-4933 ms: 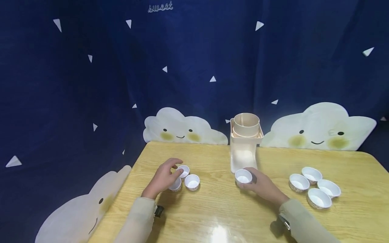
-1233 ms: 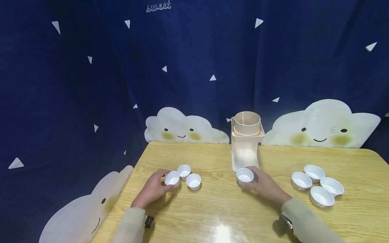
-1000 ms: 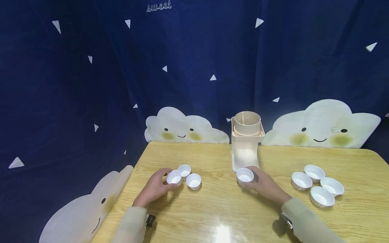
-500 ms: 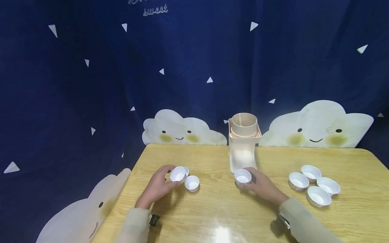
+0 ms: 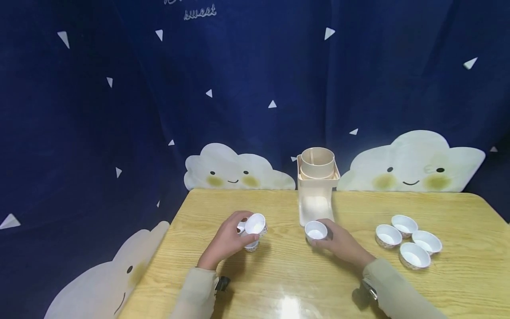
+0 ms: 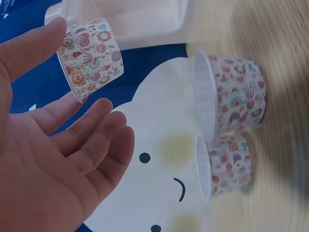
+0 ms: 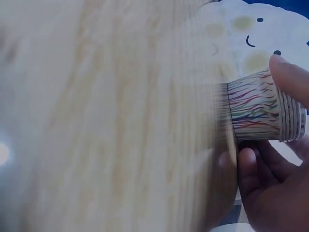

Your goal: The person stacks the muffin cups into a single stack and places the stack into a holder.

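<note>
My left hand [image 5: 229, 239] pinches a small paper baking cup [image 5: 256, 224] between thumb and finger, raised above the table. In the left wrist view this cup [image 6: 92, 59] has a floral print and a white inside; the other fingers spread loosely below it. Two more floral cups, a nearer one [image 6: 241, 94] and a smaller-looking one [image 6: 229, 164], stand on the table, partly hidden by the hand in the head view. My right hand [image 5: 342, 243] grips a stack of paper cups [image 5: 316, 232]. Coloured streaks and several stacked rims show on that stack [image 7: 256, 108] in the right wrist view.
A beige holder [image 5: 316, 190] with a round tube on top stands at the table's back edge, just behind the right hand. Several white-lined cups [image 5: 414, 256] cluster on the right of the wooden table [image 5: 338, 288]. A dark blue curtain [image 5: 239, 66] hangs behind.
My left hand has taken hold of the leftmost cup, lifted it and carried it right, above the other two. The right hand keeps its grip on the stack; the view shifts slightly.
</note>
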The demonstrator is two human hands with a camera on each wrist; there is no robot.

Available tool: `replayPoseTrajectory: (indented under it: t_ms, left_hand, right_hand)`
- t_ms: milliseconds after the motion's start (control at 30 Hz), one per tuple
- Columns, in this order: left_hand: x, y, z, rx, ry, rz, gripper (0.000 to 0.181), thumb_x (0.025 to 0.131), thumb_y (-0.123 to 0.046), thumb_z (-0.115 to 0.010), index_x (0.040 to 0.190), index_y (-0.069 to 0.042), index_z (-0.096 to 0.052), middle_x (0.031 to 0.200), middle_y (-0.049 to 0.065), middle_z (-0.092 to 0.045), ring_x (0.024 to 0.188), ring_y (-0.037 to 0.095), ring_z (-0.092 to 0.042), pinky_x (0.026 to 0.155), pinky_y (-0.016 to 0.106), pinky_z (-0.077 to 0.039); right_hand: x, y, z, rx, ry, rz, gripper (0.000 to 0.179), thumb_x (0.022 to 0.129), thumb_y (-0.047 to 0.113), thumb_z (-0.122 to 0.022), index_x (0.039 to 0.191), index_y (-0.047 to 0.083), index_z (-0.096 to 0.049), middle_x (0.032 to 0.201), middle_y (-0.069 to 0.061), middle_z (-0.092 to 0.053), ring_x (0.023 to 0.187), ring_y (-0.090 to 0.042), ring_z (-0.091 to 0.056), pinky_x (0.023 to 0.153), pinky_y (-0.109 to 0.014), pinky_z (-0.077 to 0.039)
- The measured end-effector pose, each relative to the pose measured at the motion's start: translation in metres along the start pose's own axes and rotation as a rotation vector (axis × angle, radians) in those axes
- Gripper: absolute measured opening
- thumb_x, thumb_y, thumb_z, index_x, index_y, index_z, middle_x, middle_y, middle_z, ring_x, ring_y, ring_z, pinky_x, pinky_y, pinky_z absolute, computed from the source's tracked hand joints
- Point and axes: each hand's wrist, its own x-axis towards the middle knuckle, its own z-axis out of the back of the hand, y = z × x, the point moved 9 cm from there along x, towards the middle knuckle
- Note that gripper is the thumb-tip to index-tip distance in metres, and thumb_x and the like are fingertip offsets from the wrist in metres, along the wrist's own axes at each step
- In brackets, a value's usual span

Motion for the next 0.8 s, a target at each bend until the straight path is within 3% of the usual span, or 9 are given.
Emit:
replayPoseTrajectory:
  t_ms: [133,367,600,800]
  left_hand:
    - [0.003,-0.003,-0.009,0.006,0.025,-0.016,0.052,0.080,-0.022,-0.081,0.127,-0.012,-0.061,0.129,0.006,-0.061,0.107,0.022,-0.057,0.087,0.046,-0.053]
    - [0.009,-0.013,-0.021,0.018,0.067,-0.011,0.054,0.082,-0.025,-0.080,0.130,-0.012,-0.059,0.137,0.006,-0.057,0.119,0.028,-0.055,0.090,0.043,-0.051]
    - [0.017,-0.025,-0.041,0.020,0.091,-0.052,0.058,0.082,-0.026,-0.080,0.133,-0.009,-0.057,0.138,0.009,-0.057,0.121,0.029,-0.057,0.092,0.043,-0.052]
    - [0.019,-0.027,-0.046,0.034,0.102,-0.050,0.056,0.083,-0.026,-0.079,0.132,-0.010,-0.058,0.138,0.007,-0.058,0.119,0.024,-0.057,0.091,0.042,-0.052]
  right_hand:
    - [0.000,0.002,0.002,-0.015,-0.004,0.002,0.056,0.083,0.030,-0.079,0.129,0.007,-0.058,0.114,-0.008,-0.069,0.110,-0.027,-0.061,0.098,-0.047,-0.044]
    - [-0.001,-0.003,0.000,-0.022,-0.003,0.002,0.057,0.082,0.032,-0.080,0.129,0.008,-0.058,0.113,-0.006,-0.069,0.109,-0.026,-0.062,0.098,-0.047,-0.045]
    - [-0.002,-0.003,0.001,-0.037,-0.004,-0.003,0.058,0.082,0.034,-0.080,0.129,0.008,-0.058,0.115,-0.007,-0.069,0.111,-0.027,-0.062,0.099,-0.047,-0.045]
    - [-0.002,-0.002,0.001,-0.028,-0.013,-0.010,0.058,0.081,0.032,-0.081,0.129,0.007,-0.058,0.116,-0.008,-0.069,0.111,-0.027,-0.063,0.099,-0.047,-0.046]
